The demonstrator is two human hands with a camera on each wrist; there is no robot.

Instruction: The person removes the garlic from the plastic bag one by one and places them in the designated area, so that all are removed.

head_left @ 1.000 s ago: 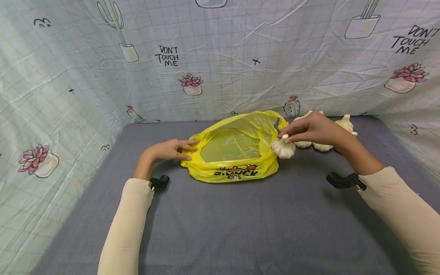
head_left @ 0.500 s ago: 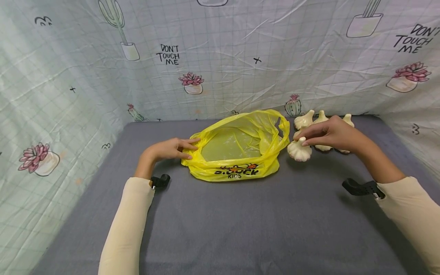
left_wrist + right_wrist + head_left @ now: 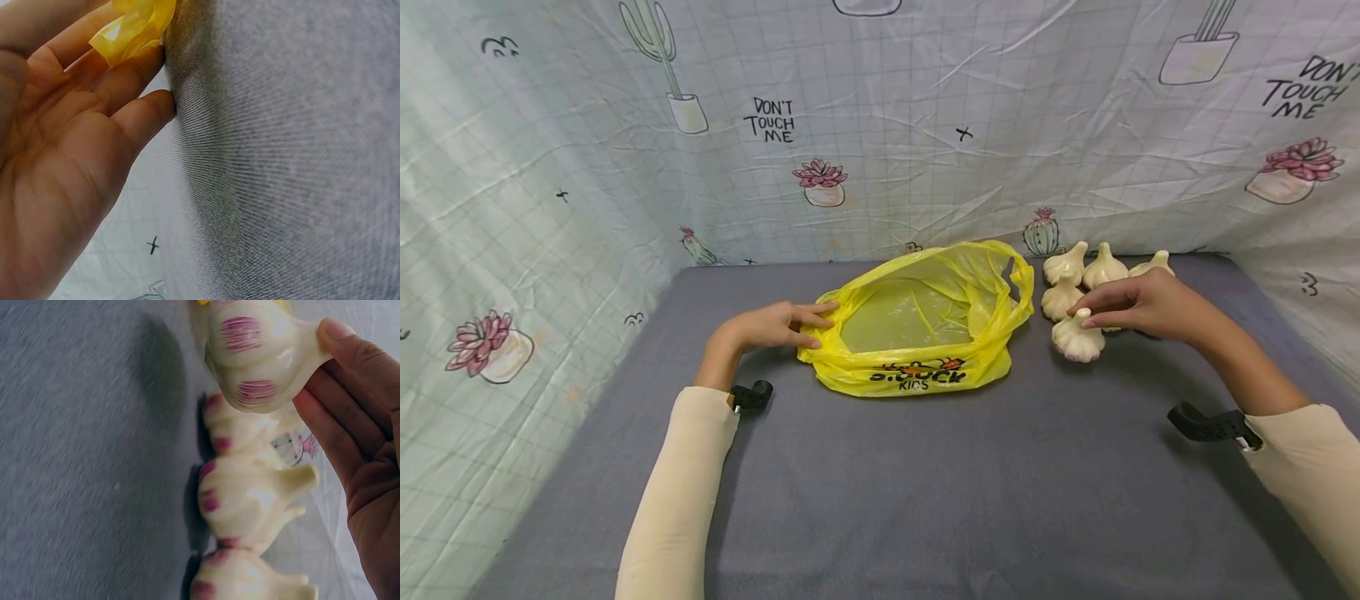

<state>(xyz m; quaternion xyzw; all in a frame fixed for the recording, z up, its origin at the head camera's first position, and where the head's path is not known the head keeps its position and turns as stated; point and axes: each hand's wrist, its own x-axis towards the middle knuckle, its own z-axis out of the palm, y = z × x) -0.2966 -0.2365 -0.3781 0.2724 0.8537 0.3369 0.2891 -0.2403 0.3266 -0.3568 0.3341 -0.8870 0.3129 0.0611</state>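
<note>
In the head view a yellow plastic bag (image 3: 917, 375) with black lettering lies with its mouth wide open. My left hand (image 3: 765, 325) holds its left rim, thumb and fingers on either side of the plastic; the left wrist view has a yellow flap (image 3: 140, 28) lying across the fingers. To the right of the bag, my right hand (image 3: 1150, 308) pinches a garlic bulb (image 3: 1078, 337) by its stem. That bulb is glossy cream with purple streaks, and its shadow falls apart from it in the right wrist view.
Several more garlic bulbs (image 3: 1105, 267) stand grouped at the back right, partly behind the right hand. A grey cloth (image 3: 925, 492) covers the table. Behind it hangs a printed curtain (image 3: 887, 108) with plant drawings.
The right hand has moved right and slightly nearer, away from the bag's right side, carrying the garlic bulb. The bag's right handle has spread outward. The left hand stays put.
</note>
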